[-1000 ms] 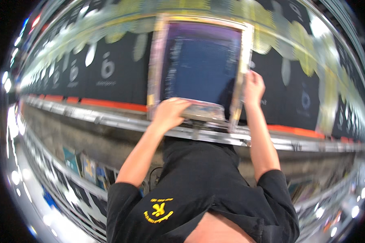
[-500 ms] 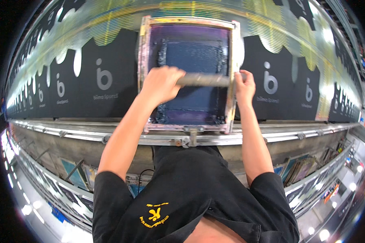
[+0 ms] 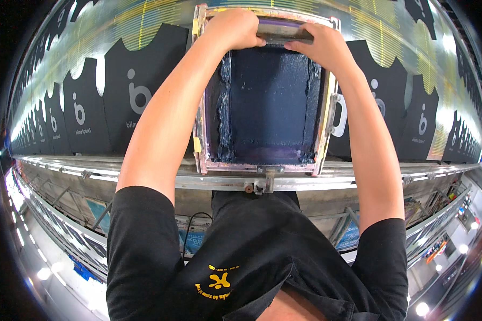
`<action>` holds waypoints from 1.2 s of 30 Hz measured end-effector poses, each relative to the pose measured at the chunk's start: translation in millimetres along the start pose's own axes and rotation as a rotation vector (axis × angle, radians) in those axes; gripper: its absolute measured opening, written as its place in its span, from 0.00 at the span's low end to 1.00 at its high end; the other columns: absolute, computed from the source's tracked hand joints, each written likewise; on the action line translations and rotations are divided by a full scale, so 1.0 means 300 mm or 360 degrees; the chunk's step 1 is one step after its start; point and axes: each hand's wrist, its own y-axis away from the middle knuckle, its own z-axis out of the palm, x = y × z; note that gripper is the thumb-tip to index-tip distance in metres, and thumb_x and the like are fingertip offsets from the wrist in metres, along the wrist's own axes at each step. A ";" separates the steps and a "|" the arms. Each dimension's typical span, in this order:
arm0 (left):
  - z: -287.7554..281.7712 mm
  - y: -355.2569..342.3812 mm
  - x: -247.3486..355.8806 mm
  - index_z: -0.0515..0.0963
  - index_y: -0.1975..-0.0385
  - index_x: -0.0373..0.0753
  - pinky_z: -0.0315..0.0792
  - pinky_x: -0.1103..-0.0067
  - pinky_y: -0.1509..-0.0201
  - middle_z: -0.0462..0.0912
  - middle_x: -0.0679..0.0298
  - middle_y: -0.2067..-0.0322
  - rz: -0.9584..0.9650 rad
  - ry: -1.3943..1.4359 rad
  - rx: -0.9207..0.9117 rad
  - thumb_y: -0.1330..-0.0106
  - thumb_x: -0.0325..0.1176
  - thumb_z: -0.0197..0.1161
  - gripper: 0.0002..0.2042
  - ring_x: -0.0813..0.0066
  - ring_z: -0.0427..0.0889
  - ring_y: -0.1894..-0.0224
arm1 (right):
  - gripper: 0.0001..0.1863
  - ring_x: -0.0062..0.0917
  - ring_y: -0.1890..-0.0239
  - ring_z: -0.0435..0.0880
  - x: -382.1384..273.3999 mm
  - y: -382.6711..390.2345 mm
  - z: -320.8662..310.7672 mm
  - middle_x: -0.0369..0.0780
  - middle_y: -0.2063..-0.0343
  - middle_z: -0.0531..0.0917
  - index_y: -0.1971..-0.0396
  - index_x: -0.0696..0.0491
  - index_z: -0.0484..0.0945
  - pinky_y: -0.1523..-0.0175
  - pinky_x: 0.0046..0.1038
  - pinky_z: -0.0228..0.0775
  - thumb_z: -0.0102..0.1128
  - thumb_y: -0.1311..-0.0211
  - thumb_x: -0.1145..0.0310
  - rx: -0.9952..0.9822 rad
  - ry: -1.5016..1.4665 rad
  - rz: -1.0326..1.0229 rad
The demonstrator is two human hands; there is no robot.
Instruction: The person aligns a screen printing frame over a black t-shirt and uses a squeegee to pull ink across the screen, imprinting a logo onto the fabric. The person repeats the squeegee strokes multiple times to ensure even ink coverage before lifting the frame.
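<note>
Evidently, left hand and right hand clamp the squeegee; lopsided pressure might streak dark ink below their grip.

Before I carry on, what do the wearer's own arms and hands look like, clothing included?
Both the left hand and right hand are ungloved, with no watch or bracelet in sight. Loose, plain black fabric short sleeves end above the elbows, leaving the forearms bare. They belong to a black fabric shirt with a yellow emblem on the chest.
</note>
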 end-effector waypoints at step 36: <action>0.015 0.087 0.021 0.90 0.66 0.43 0.84 0.58 0.54 0.92 0.55 0.68 -0.0064 0.0058 0.0132 0.42 0.62 0.78 0.25 0.50 0.92 0.60 | 0.27 0.47 0.52 0.88 -0.060 0.074 0.057 0.47 0.62 0.89 0.62 0.56 0.85 0.48 0.46 0.80 0.81 0.41 0.45 -0.0092 0.0097 0.0297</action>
